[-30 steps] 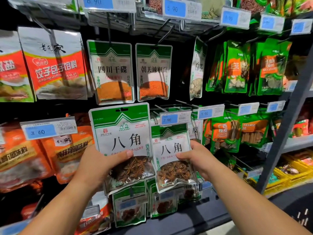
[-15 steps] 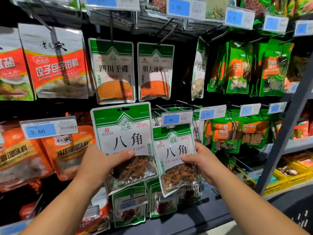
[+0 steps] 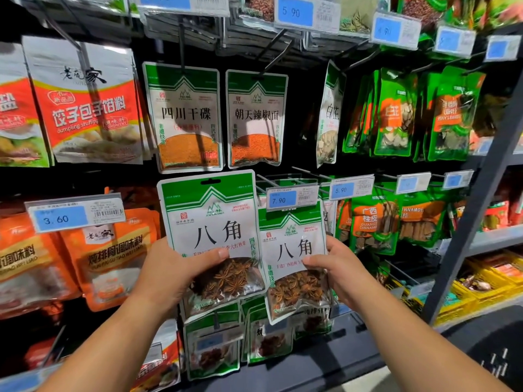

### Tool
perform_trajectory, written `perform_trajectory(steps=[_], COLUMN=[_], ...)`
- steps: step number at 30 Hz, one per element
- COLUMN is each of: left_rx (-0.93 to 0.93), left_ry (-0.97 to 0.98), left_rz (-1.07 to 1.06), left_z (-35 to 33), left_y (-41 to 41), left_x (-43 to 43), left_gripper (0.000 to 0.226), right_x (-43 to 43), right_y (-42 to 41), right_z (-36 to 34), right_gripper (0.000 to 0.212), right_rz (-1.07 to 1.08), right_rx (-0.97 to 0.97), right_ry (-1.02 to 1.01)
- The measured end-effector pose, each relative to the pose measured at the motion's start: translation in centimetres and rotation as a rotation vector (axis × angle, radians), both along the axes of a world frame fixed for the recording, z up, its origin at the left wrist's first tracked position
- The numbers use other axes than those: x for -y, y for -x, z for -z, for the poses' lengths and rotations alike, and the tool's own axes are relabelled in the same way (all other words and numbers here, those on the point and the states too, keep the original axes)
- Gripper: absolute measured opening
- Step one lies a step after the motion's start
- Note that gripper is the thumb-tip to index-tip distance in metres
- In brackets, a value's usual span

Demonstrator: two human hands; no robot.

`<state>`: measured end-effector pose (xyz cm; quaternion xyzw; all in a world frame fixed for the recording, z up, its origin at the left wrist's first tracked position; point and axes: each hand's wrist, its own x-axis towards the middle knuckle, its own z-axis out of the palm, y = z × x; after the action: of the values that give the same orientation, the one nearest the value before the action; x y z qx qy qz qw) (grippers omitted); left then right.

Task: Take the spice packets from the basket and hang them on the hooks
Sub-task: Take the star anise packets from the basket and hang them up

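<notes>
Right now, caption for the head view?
Left hand grips the left star anise packet, right hand the right star anise packet below the 7.90 price tag.

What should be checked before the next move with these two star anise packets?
1. Grip of the left hand on the left packet: ok, thumb across its front.
2. Grip of the right hand on the right packet: ok.
3. The hang hole of the left packet uncovered: ok.
4. The right packet seated on its hook: cannot tell; its top is behind the price tag.
5. The left packet lined up with that hook: not ok; it is left of the tag.
</notes>
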<state>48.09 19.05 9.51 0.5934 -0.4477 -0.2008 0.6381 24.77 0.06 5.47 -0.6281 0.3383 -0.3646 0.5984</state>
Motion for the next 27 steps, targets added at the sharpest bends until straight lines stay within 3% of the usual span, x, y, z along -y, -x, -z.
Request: perform_trajectory(steps=[5,16,17,21,25,27], left_rx=[0.015,-0.016,-0.017,-0.015,-0.011,-0.006], left_ry=[-0.005,-0.004,0.0,-0.003,-0.004,0.001], left_rz=[0.005,0.016,0.02,0.026,0.03,0.035], left_z=[0.2,0.4,0.5,0.7,0.7,0.8], left_y=[-0.1,-0.2,-0.2,-0.5,-0.8,-0.9], left_x=[0.2,0.3,0.3,0.1,-0.2,-0.3], left_gripper=[0.026,0.054,0.054,0.052,0.043,0.043], right_x=[0.1,0.5,0.6,0.6,0.7,0.8], right_y=[-1.0,-3.3,-3.7,-5.2,-5.3,-4.8], right_z=[-0.3,-0.6,-0.6,-0.8,-1.0,-1.2], right_gripper=[0.033,0.027,0.029,0.083,0.095,0.09], right_rz=[0.046,0.12,0.121,0.133,0.162,0.185], right_rx=[0.01,-0.056,-0.052,-0.11,-0.161,-0.131], right_ry=[-0.007,-0.003,-0.013,0.018,0.04,0.042])
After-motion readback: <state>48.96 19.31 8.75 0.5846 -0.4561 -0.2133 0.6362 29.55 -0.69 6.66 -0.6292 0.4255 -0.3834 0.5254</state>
